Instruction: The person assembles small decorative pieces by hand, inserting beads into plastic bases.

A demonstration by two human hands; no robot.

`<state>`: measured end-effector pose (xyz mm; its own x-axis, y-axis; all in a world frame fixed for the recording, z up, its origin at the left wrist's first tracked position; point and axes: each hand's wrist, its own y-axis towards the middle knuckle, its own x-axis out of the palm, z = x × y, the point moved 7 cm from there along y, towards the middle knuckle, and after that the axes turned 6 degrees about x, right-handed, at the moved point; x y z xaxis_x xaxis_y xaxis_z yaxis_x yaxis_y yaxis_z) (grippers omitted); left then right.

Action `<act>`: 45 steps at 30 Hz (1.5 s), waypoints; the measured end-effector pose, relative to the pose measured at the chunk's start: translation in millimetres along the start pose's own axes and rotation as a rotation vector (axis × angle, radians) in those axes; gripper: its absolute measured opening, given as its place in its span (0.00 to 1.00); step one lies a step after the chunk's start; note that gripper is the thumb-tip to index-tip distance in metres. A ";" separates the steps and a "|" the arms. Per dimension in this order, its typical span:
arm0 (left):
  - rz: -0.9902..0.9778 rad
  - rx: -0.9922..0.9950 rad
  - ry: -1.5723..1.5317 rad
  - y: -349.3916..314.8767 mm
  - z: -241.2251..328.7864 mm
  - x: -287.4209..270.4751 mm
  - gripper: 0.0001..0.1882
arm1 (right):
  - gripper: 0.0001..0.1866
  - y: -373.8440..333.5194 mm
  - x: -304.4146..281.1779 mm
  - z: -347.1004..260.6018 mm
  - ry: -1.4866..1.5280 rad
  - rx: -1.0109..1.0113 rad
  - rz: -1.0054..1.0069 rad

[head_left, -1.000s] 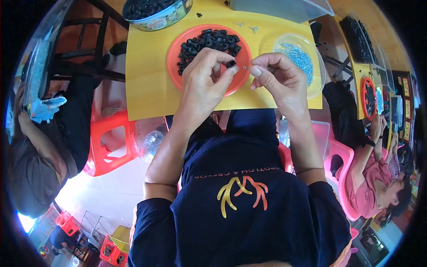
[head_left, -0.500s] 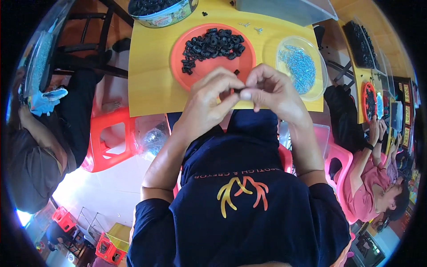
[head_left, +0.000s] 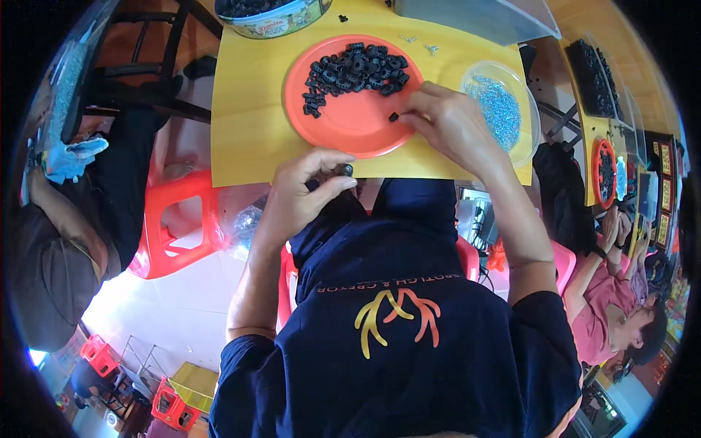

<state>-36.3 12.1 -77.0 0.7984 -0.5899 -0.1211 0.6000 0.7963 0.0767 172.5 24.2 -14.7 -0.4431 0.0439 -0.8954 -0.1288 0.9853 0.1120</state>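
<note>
My left hand (head_left: 310, 186) is closed at the table's front edge, pinching a small dark round part (head_left: 345, 169) between thumb and fingers. My right hand (head_left: 449, 123) reaches over the right side of an orange-red plate (head_left: 354, 131). Its thumb and fingertips close at a small black plastic piece (head_left: 393, 117), which sits apart from the rest. A heap of black ridged plastic parts (head_left: 358, 67) covers the plate's far half. Right of the plate, partly behind my right hand, stands a clear round tub of small blue, shiny pieces (head_left: 493, 109).
A tub of black parts (head_left: 277, 20) stands at the far left of the yellow table (head_left: 244, 139). A grey translucent bin (head_left: 478, 18) is at the back right, with small silvery pieces (head_left: 431, 50) before it. Red stool (head_left: 182, 226) at left; people sit on both sides.
My hands have parted from each other. The right moved right and forward to the small black piece on the plate; the left drew back slightly, with a dark part showing in its fingers.
</note>
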 end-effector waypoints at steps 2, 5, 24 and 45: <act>0.075 -0.002 -0.057 0.4 -4.8 -8.4 0.12 | 0.08 5.1 14.2 -12.9 -0.139 -0.116 -0.074; 0.107 0.010 -0.035 2.2 -3.5 -14.4 0.12 | 0.05 12.9 34.3 -11.9 -0.235 -0.150 -0.080; 0.191 0.130 -0.309 59.6 42.0 5.0 0.11 | 0.12 4.6 12.3 -5.3 1.333 0.328 -0.012; 0.099 0.226 -0.313 76.9 81.3 27.8 0.09 | 0.09 -22.1 -33.3 -21.8 1.101 0.032 0.406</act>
<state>36.1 46.0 6.0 0.8088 -0.5520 0.2029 0.4879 0.8224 0.2927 170.8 -2.6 22.0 -0.9770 0.2045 0.0611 0.2134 0.9363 0.2789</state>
